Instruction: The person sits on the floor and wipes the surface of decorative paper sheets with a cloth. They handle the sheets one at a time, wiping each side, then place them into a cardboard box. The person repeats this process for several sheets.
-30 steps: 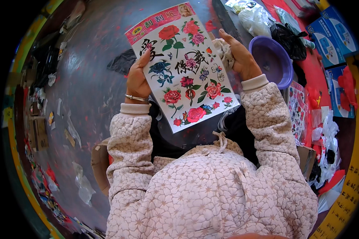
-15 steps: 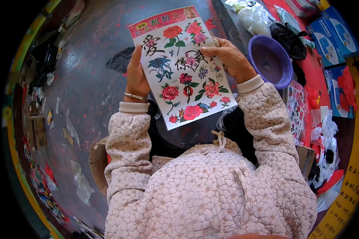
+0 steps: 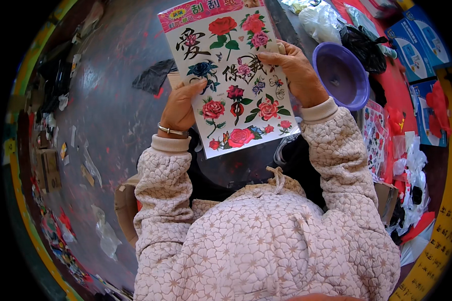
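A white sticker sheet [image 3: 229, 83] printed with roses, other flowers and black lettering is held up in front of me, tilted, its pink header at the far end. My left hand [image 3: 182, 108] is closed on its left edge, the thumb lying over the front near a dark blue flower. On the right edge my right hand [image 3: 297, 72] grips it, thumb on the front and fingers behind. A tan, card-like piece [image 3: 174, 79] peeks out behind the sheet by my left hand; most of it is hidden.
To the right stand a purple basin [image 3: 342, 75], a black plastic bag [image 3: 362, 49] and blue boxes [image 3: 422, 45]. More printed sheets [image 3: 374, 135] lie beside my right arm. A black scrap of plastic [image 3: 153, 76] is on the dark floor. An open cardboard box [image 3: 126, 208] sits near my left elbow.
The sheet has shifted slightly away from me, its header now cut by the top of the picture. My left thumb has moved from the edge onto the front, and the tan piece has come into sight.
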### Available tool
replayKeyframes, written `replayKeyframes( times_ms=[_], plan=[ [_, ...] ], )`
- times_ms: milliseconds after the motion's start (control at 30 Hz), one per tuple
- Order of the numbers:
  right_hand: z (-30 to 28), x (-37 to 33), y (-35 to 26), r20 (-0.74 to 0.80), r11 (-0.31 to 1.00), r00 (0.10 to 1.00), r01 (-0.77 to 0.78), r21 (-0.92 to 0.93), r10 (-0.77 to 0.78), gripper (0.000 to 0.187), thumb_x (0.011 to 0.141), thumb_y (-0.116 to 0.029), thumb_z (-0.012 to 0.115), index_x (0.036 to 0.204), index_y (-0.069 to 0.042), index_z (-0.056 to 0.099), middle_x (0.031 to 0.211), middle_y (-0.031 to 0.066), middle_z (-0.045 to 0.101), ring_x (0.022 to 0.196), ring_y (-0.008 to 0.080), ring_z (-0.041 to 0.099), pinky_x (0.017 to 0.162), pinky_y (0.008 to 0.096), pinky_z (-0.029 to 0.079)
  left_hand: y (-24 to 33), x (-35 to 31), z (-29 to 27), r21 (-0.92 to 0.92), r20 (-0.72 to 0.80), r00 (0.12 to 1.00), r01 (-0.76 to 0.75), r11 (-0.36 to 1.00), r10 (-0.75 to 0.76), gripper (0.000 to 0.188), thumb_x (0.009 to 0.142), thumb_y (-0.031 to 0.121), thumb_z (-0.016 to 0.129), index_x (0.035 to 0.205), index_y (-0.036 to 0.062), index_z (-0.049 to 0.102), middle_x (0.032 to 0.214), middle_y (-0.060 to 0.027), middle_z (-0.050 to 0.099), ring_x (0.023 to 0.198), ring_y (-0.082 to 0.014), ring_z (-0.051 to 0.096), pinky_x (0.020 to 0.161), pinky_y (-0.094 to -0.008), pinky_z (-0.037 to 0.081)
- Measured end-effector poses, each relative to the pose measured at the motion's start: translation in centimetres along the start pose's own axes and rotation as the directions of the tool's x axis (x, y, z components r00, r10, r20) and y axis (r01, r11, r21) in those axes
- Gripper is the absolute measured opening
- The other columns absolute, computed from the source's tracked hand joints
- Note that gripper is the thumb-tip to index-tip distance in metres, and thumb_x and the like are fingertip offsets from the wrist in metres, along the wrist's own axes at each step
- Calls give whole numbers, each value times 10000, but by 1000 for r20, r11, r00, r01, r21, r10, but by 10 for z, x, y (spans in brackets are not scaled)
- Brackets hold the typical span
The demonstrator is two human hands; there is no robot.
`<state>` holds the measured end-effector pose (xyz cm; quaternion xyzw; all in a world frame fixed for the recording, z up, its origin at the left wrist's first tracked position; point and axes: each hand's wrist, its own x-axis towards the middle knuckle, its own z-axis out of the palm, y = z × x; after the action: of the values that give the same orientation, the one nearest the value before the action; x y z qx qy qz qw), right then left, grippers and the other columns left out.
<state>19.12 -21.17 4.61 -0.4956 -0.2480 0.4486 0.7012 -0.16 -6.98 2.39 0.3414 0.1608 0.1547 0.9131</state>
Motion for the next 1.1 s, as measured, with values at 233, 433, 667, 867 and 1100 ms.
replayKeyframes(
  times_ms=[233,433,667,867,1100],
  plan=[
    [-1,-2,-1,-24,1000,1000,-18,-5,18,157,743,-46,632,896,-19,605,774,66,641,605,117,611,569,253,520,0,2,-3,-54,5,997,83,995,-83,201,841,39,510,1030,-23,539,953,-128,620,826,-242,629,721,-358,539],
    [4,-4,-8,-17,1000,999,28,-9,-28,171,740,-54,635,906,-23,606,789,53,639,636,105,604,596,249,512,-1,-1,4,-138,84,996,39,990,-27,235,860,54,502,1087,-9,509,1035,-141,592,903,-256,608,770,-390,520],
    [-3,2,-5,17,999,1000,24,47,-25,180,748,-67,644,919,-26,606,806,46,639,660,99,601,621,249,507,2,-1,7,-147,59,998,36,988,-27,244,868,47,490,1102,-19,495,1039,-144,591,915,-255,605,777,-391,520],
    [-3,7,-4,-5,1000,1000,13,17,-13,197,824,-190,594,945,-35,603,854,62,640,683,107,615,619,254,516,2,2,3,-176,72,997,54,983,-42,260,874,54,479,1121,-29,478,1047,-153,588,930,-261,599,792,-392,514],
    [5,0,-19,-84,982,993,-62,179,79,296,909,-270,451,984,-15,582,904,90,632,718,129,622,630,257,519,5,1,14,-124,3,999,44,991,-44,253,872,53,478,1115,-18,490,1042,-137,590,909,-252,603,782,-392,514]
  ],
)
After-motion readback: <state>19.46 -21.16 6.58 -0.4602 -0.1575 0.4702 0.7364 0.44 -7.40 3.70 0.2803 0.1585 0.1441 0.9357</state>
